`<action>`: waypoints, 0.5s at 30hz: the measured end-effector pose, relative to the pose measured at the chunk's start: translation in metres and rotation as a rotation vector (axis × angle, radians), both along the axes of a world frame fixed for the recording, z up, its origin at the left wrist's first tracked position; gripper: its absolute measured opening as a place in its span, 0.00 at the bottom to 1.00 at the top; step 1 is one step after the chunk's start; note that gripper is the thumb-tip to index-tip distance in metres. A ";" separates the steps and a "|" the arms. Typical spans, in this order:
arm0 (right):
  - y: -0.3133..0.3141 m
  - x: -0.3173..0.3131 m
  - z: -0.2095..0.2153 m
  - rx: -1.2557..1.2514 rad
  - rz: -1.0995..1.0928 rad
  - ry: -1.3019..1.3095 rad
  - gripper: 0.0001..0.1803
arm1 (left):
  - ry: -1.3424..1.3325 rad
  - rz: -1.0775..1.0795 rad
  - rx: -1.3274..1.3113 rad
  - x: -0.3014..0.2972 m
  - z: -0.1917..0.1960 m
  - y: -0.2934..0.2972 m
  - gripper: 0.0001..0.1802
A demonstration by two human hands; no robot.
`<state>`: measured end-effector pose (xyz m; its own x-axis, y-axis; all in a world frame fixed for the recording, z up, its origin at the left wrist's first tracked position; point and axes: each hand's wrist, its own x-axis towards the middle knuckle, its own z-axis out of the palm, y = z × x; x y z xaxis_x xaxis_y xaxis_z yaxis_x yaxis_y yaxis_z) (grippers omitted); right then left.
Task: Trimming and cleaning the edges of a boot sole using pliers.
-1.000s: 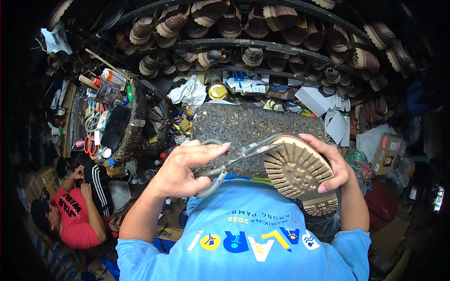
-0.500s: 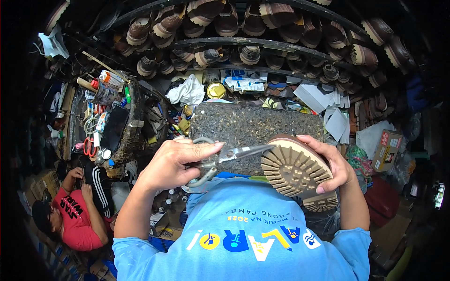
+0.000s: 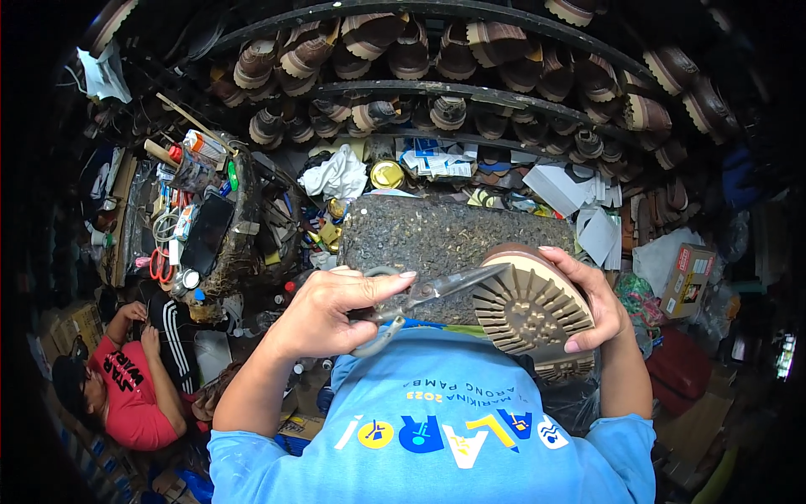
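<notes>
My left hand [image 3: 323, 312] is closed around the grey handles of a pair of scissors [image 3: 453, 287]. The blades point right, and their tips are at the upper left edge of a shoe's sole; whether they touch it I cannot tell. My right hand [image 3: 594, 298] grips the shoe [image 3: 531, 307] from its right side, thumb on the tread and fingers behind. The tan lugged sole faces me, with a strip of brown upper along its far edge. The heel end is lower and partly in shadow.
Beyond my hands lies a dark, rough work block [image 3: 445, 231]. Shelves of brown shoes [image 3: 411, 50] span the back. A cluttered bench [image 3: 243, 206] with red-handled scissors [image 3: 161, 265] is at left, near a person in a red shirt [image 3: 138, 391]. A cardboard box [image 3: 688, 277] stands right.
My left hand and the scissors have shifted slightly right and down, so the tips reach a little farther over the sole's edge. The shoe has tilted slightly, showing less of its heel.
</notes>
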<state>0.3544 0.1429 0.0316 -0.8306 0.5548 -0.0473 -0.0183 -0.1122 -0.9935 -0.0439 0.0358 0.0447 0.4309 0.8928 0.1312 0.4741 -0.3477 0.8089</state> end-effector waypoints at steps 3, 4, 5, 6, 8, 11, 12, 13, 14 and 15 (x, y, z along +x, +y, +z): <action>-0.004 0.008 0.001 0.055 -0.095 0.036 0.68 | -0.032 0.100 -0.011 -0.010 -0.008 -0.005 0.42; -0.007 0.012 0.002 0.071 -0.182 0.073 0.68 | -0.034 0.094 -0.006 -0.009 -0.010 -0.005 0.42; -0.011 0.016 0.003 0.140 -0.266 0.112 0.69 | -0.091 0.160 0.040 -0.008 -0.011 -0.005 0.42; -0.013 0.007 0.009 0.125 -0.340 0.225 0.71 | -0.147 0.227 0.085 -0.006 -0.011 -0.006 0.42; -0.009 0.004 0.020 0.192 -0.384 0.226 0.72 | -0.142 0.254 0.121 -0.002 -0.012 -0.008 0.41; -0.010 -0.001 0.021 0.264 -0.498 0.087 0.77 | -0.056 0.311 0.081 0.002 -0.019 -0.009 0.41; -0.010 -0.001 0.013 0.300 -0.525 0.087 0.78 | -0.058 0.315 0.104 0.008 -0.018 -0.010 0.40; -0.006 -0.001 0.010 0.368 -0.492 0.120 0.73 | -0.050 0.292 0.133 0.011 -0.015 -0.008 0.41; -0.005 -0.001 0.011 0.371 -0.496 0.119 0.73 | -0.043 0.269 0.162 0.014 -0.013 -0.006 0.41; -0.006 -0.002 0.014 0.407 -0.481 0.124 0.71 | -0.046 0.262 0.164 0.016 -0.011 -0.004 0.41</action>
